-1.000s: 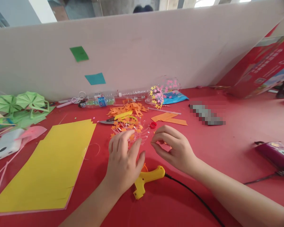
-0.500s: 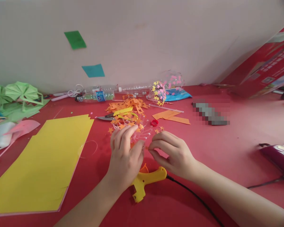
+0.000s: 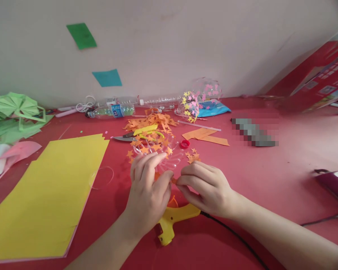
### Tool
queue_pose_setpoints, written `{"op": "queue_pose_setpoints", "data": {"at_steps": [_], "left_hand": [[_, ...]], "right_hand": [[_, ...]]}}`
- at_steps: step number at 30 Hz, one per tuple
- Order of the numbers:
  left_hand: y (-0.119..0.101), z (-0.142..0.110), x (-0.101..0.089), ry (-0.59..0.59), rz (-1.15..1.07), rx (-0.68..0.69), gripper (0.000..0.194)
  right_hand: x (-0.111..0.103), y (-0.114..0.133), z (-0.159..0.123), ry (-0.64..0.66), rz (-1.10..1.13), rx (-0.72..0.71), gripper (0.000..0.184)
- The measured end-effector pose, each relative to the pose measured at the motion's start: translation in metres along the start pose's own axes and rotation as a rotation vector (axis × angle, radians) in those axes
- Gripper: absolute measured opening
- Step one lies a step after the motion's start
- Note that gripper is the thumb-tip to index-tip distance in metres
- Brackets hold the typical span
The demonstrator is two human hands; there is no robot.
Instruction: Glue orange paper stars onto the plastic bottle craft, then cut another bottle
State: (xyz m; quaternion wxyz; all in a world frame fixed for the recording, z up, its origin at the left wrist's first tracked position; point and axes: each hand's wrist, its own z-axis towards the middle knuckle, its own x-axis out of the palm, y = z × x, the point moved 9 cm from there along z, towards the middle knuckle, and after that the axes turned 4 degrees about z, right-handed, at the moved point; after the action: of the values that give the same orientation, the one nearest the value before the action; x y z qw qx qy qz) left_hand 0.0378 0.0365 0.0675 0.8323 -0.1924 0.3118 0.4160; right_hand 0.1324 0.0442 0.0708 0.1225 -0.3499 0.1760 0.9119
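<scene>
Right hand (image 3: 210,187): fingertips pinched on a small orange piece (image 3: 174,180), its exact shape too small to tell
Left hand (image 3: 149,191): fingers curved, thumb tip just beside the orange piece; whether they grip anything I cannot tell
Orange piece: between the two hands, at the right fingertips; the bit that shows seems to run left to right, the rest hidden
Clear plastic piece (image 3: 173,162): just beyond the fingertips, petal-like strips fanning out, orange stars (image 3: 157,147) over its far side; left hand nearer
Glue gun (image 3: 183,213): on the near side of the hands, handle running left to right, its right end close under the right hand
Loose stars (image 3: 193,154): a small cluster just beyond the right hand
Bottle (image 3: 126,108): far left, on its side, long axis left to right, blue label (image 3: 116,110) reading "PURE"
Red box (image 3: 315,80): far right, pale writing too blurred to read
</scene>
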Motion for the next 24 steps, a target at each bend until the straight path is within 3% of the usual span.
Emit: {"op": "queue_pose_setpoints", "data": {"at_steps": [13, 24], "left_hand": [[0.0, 0.0, 0.001, 0.016, -0.032, -0.011, 0.02], [0.011, -0.002, 0.002, -0.005, -0.063, -0.117, 0.013]], "right_hand": [[0.001, -0.005, 0.0, -0.07, -0.058, 0.043, 0.012], [0.002, -0.001, -0.001, -0.077, -0.141, 0.017, 0.014]]}}
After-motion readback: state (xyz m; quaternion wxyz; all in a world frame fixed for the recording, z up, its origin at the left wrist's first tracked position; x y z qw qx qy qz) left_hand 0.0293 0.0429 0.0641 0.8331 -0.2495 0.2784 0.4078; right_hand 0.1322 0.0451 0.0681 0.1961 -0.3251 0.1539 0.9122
